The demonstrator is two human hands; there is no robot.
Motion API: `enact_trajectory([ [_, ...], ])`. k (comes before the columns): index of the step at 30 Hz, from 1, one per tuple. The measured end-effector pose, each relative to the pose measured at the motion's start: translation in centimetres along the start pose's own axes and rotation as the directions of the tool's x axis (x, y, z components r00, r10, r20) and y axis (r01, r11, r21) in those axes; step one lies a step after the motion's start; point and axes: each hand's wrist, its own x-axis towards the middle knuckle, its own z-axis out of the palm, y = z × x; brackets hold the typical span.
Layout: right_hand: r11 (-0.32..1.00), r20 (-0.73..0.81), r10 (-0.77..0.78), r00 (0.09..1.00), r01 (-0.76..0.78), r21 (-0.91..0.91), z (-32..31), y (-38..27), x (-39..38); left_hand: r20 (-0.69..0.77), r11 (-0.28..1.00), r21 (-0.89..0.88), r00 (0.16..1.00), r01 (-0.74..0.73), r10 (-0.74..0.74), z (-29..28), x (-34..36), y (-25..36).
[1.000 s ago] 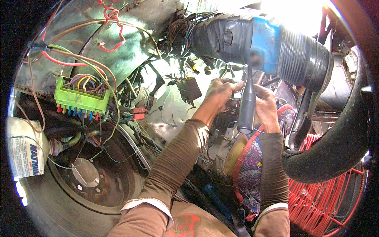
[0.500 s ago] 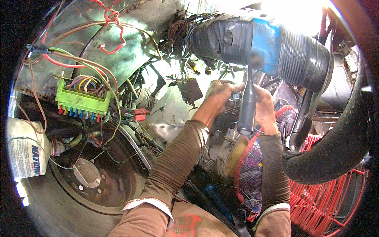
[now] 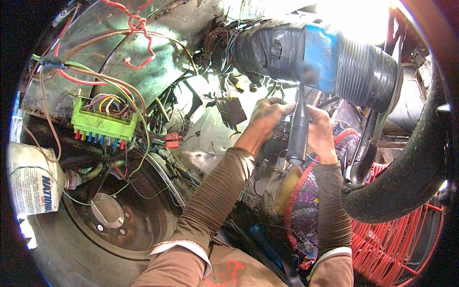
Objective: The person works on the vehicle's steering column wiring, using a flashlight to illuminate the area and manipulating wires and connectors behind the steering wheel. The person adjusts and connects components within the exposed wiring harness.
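Both my hands are raised beneath a steering column (image 3: 277,50) wrapped in black tape with a blue middle part. My left hand (image 3: 264,119) is closed, thumb and fingers pinched together just left of a black-gripped lever (image 3: 298,138) that hangs from the column. Right of that lever is my right hand (image 3: 321,134), its fingers curled in toward the left hand and partly hidden behind the lever. Whatever lies between the fingertips is too small and covered to make out. A dark box with small markings (image 3: 277,143) sits below and between the hands.
A yellow-green connector block (image 3: 105,124) with coloured wires hangs at the left, above a wheel (image 3: 110,210). Beside it is a white printed container (image 3: 33,177). A black steering wheel rim (image 3: 406,191) curves at the right, near a red wire-strand seat (image 3: 389,239). Loose wires hang around a dark connector (image 3: 232,111).
The view has shifted slightly, so the connector block and wires appear a little further right. Both hands stay almost in place, with the left fingers shifting slightly.
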Motion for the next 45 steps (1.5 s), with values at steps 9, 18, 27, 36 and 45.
enact_trajectory([
  [9, 0.999, 0.031, -0.035, 0.999, 0.035, 0.017, 0.0, 0.6, 0.3, 0.04, 0.992, -0.105, 0.997, 0.072, -0.068, -0.2, 0.2, 0.4],
  [18, 0.991, 0.06, 0.029, 0.998, -0.037, 0.129, -0.2, 1.1, 0.6, 0.013, 0.994, -0.071, 0.996, 0.087, -0.087, -0.1, -0.2, 0.3],
  [27, 0.996, 0.045, 0.002, 0.999, 0.002, -0.089, 0.1, 0.2, 0.5, 0.008, 0.999, -0.027, 1.0, 0.03, -0.03, -0.7, 0.8, -1.1],
  [36, 0.992, 0.011, 0.114, 0.993, -0.114, 0.056, 0.3, -1.4, -0.1, -0.036, 0.998, 0.05, 0.999, 0.041, -0.039, -0.7, 0.8, -0.7],
  [45, 0.995, 0.022, 0.055, 0.998, -0.057, 0.079, -0.2, -1.3, -0.5, -0.038, 0.996, 0.089, 0.999, 0.022, -0.019, -0.3, 0.5, -0.6],
])
